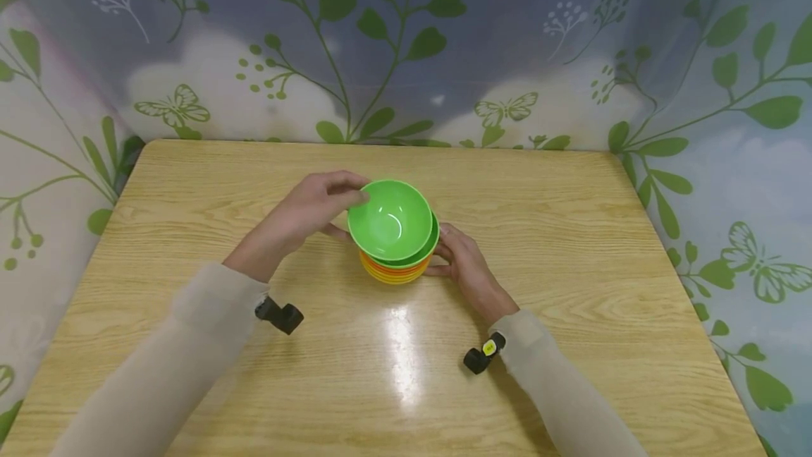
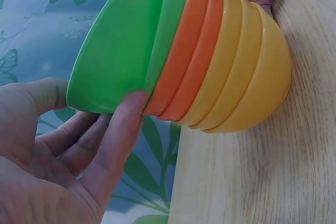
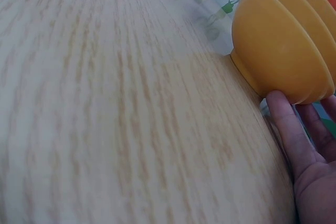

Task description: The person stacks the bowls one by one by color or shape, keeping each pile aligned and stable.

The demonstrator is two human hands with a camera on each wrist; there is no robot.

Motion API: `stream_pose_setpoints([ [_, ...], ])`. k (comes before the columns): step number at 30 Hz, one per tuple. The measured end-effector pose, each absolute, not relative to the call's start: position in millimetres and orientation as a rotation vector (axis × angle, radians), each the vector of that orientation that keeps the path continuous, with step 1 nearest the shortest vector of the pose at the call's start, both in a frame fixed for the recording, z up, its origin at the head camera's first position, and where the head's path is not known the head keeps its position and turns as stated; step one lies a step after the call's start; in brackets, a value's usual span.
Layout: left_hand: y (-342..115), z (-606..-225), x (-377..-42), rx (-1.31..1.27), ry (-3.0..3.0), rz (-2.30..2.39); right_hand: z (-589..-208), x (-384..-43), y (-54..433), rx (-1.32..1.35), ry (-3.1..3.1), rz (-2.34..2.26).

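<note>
A stack of bowls stands on the table. The top green bowl is tilted and partly raised out of a second green bowl. My left hand pinches the top green bowl at its left rim, thumb over the edge. In the left wrist view, one of that hand's fingertips lies against the green bowls near the orange bowls. Below are several yellow bowls. My right hand touches the stack's right side, with extended fingers against the lowest yellow bowl.
The stack sits near the middle of a wood-grain table. Behind it and at both sides hangs a curtain with printed leaves and butterflies. Black wrist cameras are strapped on both sleeves.
</note>
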State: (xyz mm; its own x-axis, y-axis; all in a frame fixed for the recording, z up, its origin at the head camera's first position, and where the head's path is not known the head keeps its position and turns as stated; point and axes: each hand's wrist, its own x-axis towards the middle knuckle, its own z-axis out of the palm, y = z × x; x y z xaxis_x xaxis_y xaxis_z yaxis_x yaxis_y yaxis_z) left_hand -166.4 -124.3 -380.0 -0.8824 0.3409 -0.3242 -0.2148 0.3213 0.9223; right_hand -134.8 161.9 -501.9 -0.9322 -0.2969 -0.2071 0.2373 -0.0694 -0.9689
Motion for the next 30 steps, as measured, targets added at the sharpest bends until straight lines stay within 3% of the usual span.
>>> stream_pose_setpoints([
  [30,-115.2,-394.3,-162.0,0.164,2.274,1.496,-505.3,-136.2,161.5,-0.061,1.850,-2.070],
])
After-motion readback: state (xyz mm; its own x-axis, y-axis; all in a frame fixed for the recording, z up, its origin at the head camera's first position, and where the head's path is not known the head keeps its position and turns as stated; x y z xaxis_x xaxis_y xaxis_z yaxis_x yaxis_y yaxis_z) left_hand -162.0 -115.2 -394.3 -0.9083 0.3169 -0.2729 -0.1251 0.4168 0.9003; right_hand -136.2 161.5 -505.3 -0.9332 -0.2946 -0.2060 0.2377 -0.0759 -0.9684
